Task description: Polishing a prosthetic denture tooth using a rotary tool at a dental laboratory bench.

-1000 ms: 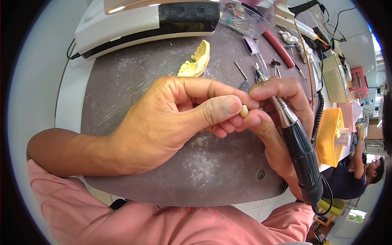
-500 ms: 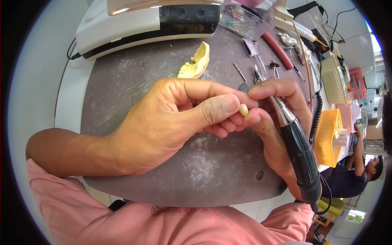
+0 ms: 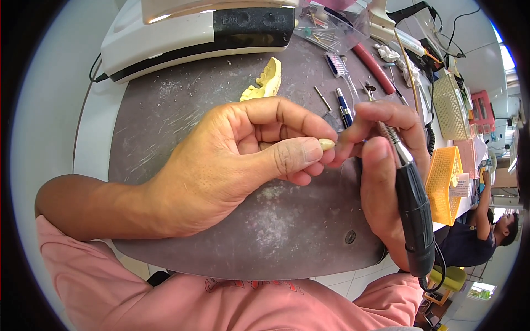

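Between thumb and index finger, my left hand (image 3: 248, 146) pinches a small ivory dental crown (image 3: 327, 144) above the middle of the table. My right hand (image 3: 386, 160) holds a black and silver dental handpiece (image 3: 414, 204), its cord end toward me and its silver nose up among the fingers. The tip of the handpiece is hidden or hard to make out. A fingertip of my right hand is close beside the crown; whether it touches, I cannot tell. Beyond my left hand lies a yellow plaster dental model (image 3: 268, 80) with teeth along its curve.
A white and black dust-extractor-like box (image 3: 199, 41) stands at the back left. Toward the back right lie a brush (image 3: 337, 65), a blue pen-like tool (image 3: 343, 107), a red rod (image 3: 372, 66) and a clear box of burs (image 3: 331, 30). Yellow baskets (image 3: 441, 187) line the right; a person (image 3: 477, 237) sits beyond.
My right thumb and index finger have drawn away from the crown, and the handpiece has shifted slightly right. The crown has turned to lie more sideways in my left pinch.
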Available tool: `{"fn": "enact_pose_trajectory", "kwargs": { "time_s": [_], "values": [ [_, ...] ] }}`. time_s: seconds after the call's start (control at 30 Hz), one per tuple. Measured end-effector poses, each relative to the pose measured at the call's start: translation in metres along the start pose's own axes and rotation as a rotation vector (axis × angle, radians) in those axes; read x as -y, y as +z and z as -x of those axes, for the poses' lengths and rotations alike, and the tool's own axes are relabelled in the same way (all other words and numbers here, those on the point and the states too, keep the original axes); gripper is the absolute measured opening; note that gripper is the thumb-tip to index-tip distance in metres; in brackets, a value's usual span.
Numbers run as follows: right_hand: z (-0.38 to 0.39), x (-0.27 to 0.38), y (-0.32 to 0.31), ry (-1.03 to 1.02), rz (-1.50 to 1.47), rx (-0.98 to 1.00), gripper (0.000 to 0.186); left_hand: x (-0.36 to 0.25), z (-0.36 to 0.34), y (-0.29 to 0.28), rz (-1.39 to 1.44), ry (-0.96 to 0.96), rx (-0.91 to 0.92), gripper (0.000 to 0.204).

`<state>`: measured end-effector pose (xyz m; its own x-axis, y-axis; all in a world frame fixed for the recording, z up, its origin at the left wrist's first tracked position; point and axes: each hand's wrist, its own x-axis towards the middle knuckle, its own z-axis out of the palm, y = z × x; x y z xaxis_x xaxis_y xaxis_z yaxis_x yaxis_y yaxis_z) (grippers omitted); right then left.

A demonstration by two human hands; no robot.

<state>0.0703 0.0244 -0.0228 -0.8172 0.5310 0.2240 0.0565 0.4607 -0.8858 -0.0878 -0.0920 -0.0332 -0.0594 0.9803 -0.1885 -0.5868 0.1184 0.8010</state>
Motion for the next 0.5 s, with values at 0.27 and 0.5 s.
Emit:
{"fn": "enact_pose_trajectory", "kwargs": {
  "time_s": [0.27, 0.5],
  "values": [
    [0.003, 0.010, -0.013, -0.274, 0.413, 0.082, 0.031, 0.003, -0.002, -0.006, 0.053, 0.007, 0.050, 0.018],
    [0.001, -0.011, 0.002, -0.475, 0.061, 0.024, 0.029, 0.002, -0.003, -0.006, 0.056, 0.017, 0.016, 0.020]
  ]
}}
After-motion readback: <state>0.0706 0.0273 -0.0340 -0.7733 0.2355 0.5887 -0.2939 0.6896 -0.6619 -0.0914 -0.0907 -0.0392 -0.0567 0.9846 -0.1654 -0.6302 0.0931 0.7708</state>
